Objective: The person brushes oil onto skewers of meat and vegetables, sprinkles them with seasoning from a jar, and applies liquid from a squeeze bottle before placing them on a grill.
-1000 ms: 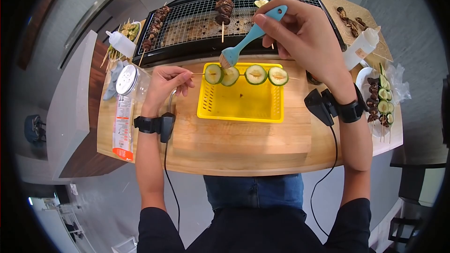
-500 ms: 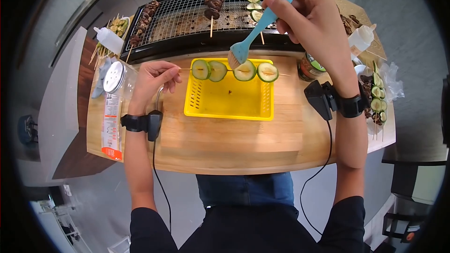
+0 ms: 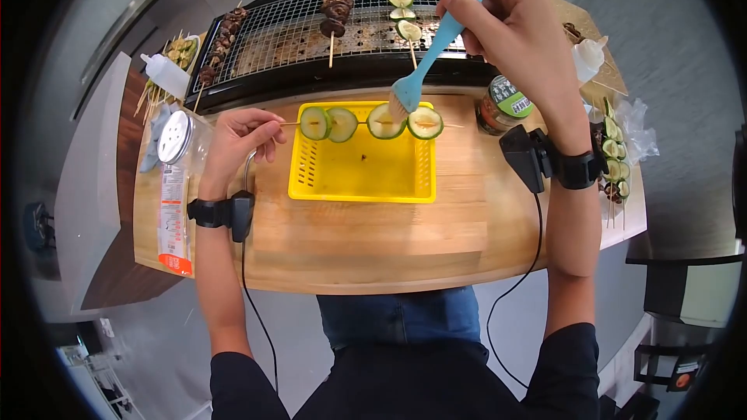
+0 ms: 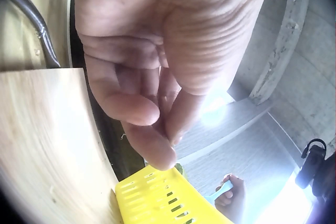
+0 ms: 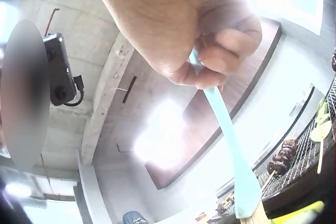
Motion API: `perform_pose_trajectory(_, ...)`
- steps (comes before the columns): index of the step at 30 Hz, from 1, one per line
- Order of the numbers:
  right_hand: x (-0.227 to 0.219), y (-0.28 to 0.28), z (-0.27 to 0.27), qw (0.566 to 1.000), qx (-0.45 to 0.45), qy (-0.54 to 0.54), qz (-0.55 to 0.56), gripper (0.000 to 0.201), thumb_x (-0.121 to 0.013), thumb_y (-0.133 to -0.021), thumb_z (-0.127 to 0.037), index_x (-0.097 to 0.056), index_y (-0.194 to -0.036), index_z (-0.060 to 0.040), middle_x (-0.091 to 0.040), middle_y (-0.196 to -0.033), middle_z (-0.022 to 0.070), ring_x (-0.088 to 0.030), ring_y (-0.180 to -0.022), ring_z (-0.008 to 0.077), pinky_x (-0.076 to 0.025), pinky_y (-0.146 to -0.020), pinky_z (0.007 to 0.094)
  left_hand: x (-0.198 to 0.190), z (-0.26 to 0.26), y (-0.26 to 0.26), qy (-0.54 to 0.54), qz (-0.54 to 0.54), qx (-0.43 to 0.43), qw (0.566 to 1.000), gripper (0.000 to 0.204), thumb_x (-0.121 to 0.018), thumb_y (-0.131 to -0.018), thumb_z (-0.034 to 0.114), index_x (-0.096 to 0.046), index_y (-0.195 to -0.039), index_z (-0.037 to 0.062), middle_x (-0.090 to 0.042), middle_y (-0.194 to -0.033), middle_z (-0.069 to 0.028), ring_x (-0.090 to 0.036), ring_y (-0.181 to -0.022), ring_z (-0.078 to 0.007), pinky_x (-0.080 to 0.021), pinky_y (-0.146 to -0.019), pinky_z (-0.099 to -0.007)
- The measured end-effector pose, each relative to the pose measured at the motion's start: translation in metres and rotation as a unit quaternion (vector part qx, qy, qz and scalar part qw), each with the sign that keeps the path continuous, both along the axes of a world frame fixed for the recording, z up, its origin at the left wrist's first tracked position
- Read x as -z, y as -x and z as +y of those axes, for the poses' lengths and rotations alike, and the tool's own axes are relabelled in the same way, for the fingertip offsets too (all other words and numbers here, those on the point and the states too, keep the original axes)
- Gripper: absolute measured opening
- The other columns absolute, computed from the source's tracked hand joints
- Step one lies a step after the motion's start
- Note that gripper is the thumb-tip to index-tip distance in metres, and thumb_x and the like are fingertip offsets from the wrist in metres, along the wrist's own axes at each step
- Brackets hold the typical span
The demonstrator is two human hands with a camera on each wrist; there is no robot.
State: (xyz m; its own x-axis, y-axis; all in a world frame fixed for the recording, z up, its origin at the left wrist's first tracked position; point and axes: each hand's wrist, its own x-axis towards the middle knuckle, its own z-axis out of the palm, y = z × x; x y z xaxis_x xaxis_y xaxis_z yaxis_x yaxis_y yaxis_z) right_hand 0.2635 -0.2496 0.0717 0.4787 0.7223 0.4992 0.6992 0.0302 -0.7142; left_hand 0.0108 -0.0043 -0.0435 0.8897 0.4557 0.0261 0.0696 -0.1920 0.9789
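Observation:
A skewer of several cucumber slices [image 3: 342, 125] is held level above the yellow basket [image 3: 362, 189] in the head view. My left hand [image 3: 243, 141] pinches its left stick end between thumb and fingers. My right hand [image 3: 510, 35] grips a light blue basting brush [image 3: 440, 48] by the handle, bristles pointing down. Those bristles [image 3: 404, 98] rest against the third slice from the left. In the right wrist view, fingers curl round the top of the brush handle [image 5: 223, 116]. The left wrist view shows the basket's slotted wall [image 4: 168, 198] just beyond the pinching fingertips.
Behind the basket stands a grill [image 3: 272, 47] carrying meat skewers [image 3: 335, 12] and a cucumber skewer [image 3: 401, 14]. A shaker jar [image 3: 177, 138] and squeeze bottle [image 3: 165, 74] are at left. To the right are a spice jar [image 3: 504, 105], another bottle [image 3: 587, 58] and more skewers [image 3: 615, 148].
The brush has moved right along the skewer, from the second slice to the third. The head view has shifted, so the table things appear further left. Both hands keep their hold.

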Motion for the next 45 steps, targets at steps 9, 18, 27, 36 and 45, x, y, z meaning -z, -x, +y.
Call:
perform_pose_trajectory(9, -0.003, -0.007, -0.004, 0.998, -0.010, 0.027, -0.049, 0.020, -0.058, -0.091, -0.020, -0.066, -0.087, -0.0026, -0.054, -0.060, -0.0036, -0.046, -0.052, -0.0002, -0.031, -0.045, 0.0161, 0.003, 0.001, 0.002, 0.014, 0.005, 0.010, 1.000, 0.014, -0.063, -0.090, 0.008, -0.069, -0.098, -0.0012, -0.069, -0.076, -0.0088, -0.061, -0.053, -0.0090, -0.041, -0.044, -0.0178)
perform_pose_trajectory(18, -0.015, -0.007, -0.011, 0.996, -0.006, 0.086, -0.001, 0.021, -0.058, -0.091, -0.020, -0.066, -0.087, -0.0016, -0.060, -0.066, -0.0006, -0.046, -0.053, 0.0006, -0.035, -0.048, 0.0164, 0.007, 0.003, 0.001, -0.001, 0.005, 0.008, 1.000, 0.016, -0.061, -0.092, 0.010, -0.067, -0.098, -0.0030, -0.068, -0.073, -0.0099, -0.059, -0.050, -0.0102, -0.041, -0.041, -0.0198)
perform_pose_trajectory(27, -0.011, -0.022, -0.014, 0.998, -0.005, 0.052, -0.035, 0.022, -0.058, -0.090, -0.020, -0.065, -0.084, -0.0008, -0.060, -0.066, -0.0007, -0.046, -0.053, 0.0006, -0.034, -0.048, 0.0158, 0.004, 0.002, 0.001, 0.001, 0.005, 0.002, 1.000, 0.017, -0.060, -0.092, 0.011, -0.068, -0.096, -0.0033, -0.068, -0.072, -0.0093, -0.059, -0.050, -0.0104, -0.041, -0.042, -0.0197)
perform_pose_trajectory(36, -0.011, -0.031, -0.016, 0.996, 0.003, 0.067, -0.065, 0.021, -0.059, -0.090, -0.019, -0.065, -0.084, -0.0005, -0.062, -0.070, -0.0003, -0.046, -0.053, -0.0005, -0.034, -0.047, 0.0146, 0.005, 0.005, 0.003, 0.004, -0.004, 0.003, 1.000, 0.018, -0.063, -0.091, 0.014, -0.070, -0.093, -0.0023, -0.068, -0.073, -0.0080, -0.061, -0.053, -0.0106, -0.042, -0.044, -0.0186)
perform_pose_trajectory(45, -0.008, -0.029, -0.014, 0.998, 0.005, 0.045, -0.046, 0.025, -0.060, -0.081, -0.025, -0.067, -0.079, -0.0015, -0.052, -0.051, 0.0020, -0.048, -0.046, 0.0064, -0.035, -0.045, 0.0230, 0.003, 0.003, 0.003, 0.004, -0.018, -0.001, 1.000, 0.018, -0.062, -0.092, 0.014, -0.070, -0.092, -0.0026, -0.067, -0.071, -0.0084, -0.061, -0.053, -0.0114, -0.042, -0.044, -0.0193)
